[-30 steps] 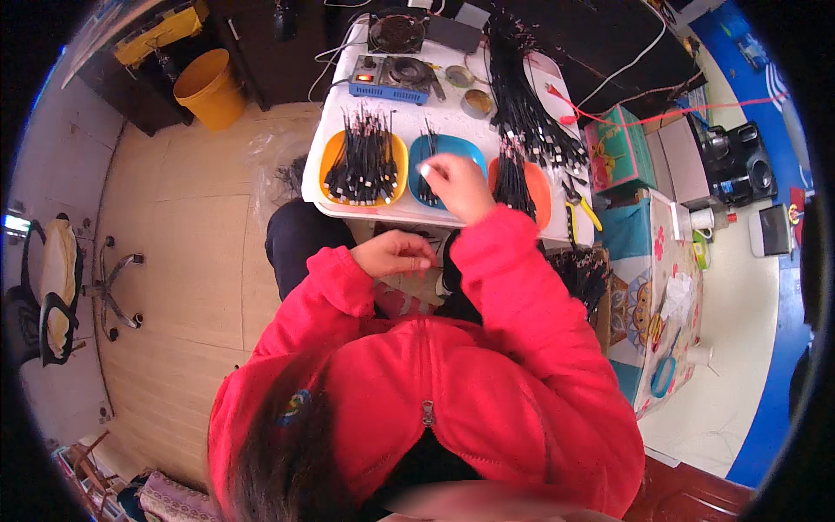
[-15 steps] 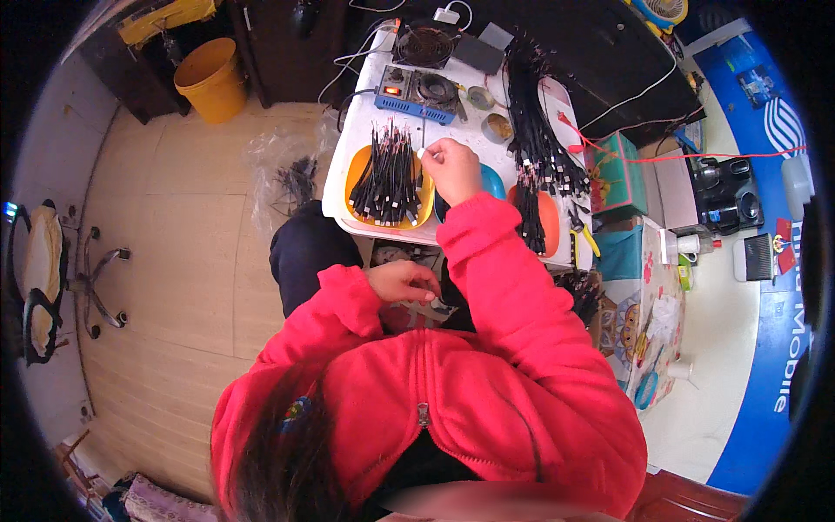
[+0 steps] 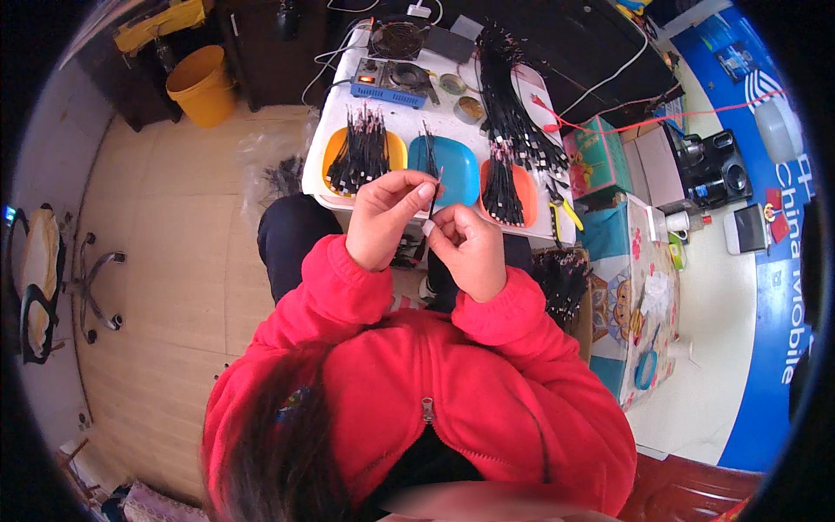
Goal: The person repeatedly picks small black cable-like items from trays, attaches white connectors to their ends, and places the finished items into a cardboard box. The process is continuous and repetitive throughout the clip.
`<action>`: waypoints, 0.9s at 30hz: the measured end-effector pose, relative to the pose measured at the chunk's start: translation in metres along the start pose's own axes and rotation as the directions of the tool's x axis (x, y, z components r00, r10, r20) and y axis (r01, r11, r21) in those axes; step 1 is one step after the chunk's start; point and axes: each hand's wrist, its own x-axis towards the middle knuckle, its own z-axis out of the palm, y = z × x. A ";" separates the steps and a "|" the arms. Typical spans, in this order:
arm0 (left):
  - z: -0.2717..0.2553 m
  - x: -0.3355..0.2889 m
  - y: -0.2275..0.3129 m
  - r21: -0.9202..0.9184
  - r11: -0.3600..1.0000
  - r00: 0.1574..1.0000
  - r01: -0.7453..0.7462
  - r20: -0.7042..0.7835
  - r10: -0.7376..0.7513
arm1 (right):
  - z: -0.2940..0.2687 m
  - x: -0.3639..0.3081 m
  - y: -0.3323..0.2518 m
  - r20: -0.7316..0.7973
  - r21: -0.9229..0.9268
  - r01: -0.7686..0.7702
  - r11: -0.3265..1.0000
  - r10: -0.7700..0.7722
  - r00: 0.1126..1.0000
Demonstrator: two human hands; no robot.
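In front of my chest, both hands grip one short black cable (image 3: 433, 205). My left hand (image 3: 384, 217) pinches its upper part near the thin wire ends, and my right hand (image 3: 472, 250) is closed at the lower end beside a small white connector. Beyond them on the table, a yellow tray (image 3: 397, 155) holds a dense bundle of black cables (image 3: 359, 155) with pale plugs. A blue tray (image 3: 461, 178) beside it has a few cables lying at its left side. Farther right, an orange tray (image 3: 526, 184) carries another cable bundle (image 3: 502, 187).
Behind the trays stands a blue soldering heater (image 3: 389, 90) with a lit switch, near a fan (image 3: 396, 39) and small round tins (image 3: 470, 109). Long black cables (image 3: 504, 87) cover the table's right side. Yellow-handled pliers (image 3: 571, 216) lie at the right edge, near a patterned box (image 3: 600, 152).
My right hand has drawn back from beside the yellow tray toward my body with a cable. My left hand has risen from my lap to meet it and grip the cable.
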 end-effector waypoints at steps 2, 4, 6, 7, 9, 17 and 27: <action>0.007 -0.007 -0.005 0.001 1.000 0.999 -0.001 0.052 0.001 | -0.008 -0.008 0.002 0.002 -0.003 -0.024 1.000 0.024 1.000; 0.013 -0.012 -0.007 0.033 0.999 0.997 -0.012 0.082 0.009 | -0.015 -0.013 0.001 0.040 0.060 -0.003 0.998 0.000 0.999; 0.018 -0.015 -0.006 -0.079 0.994 0.993 0.074 0.103 -0.065 | -0.029 -0.015 -0.002 0.092 0.101 0.012 0.995 -0.021 0.996; 0.020 -0.017 -0.005 -0.134 0.984 0.988 0.116 0.114 -0.101 | -0.037 -0.014 -0.004 0.093 0.147 -0.093 0.985 0.080 0.992; 0.022 -0.022 -0.002 -0.173 0.963 0.965 0.207 0.198 -0.172 | -0.053 -0.008 -0.007 0.097 0.442 -0.099 0.892 0.062 0.993; 0.031 -0.032 -0.003 -0.063 0.976 0.964 0.209 0.183 -0.194 | -0.052 0.000 -0.006 0.107 0.486 -0.080 0.870 0.032 0.994; 0.027 -0.029 -0.004 -0.055 0.977 0.970 0.204 0.149 -0.194 | -0.046 0.002 -0.001 0.098 0.478 -0.107 0.872 0.068 0.993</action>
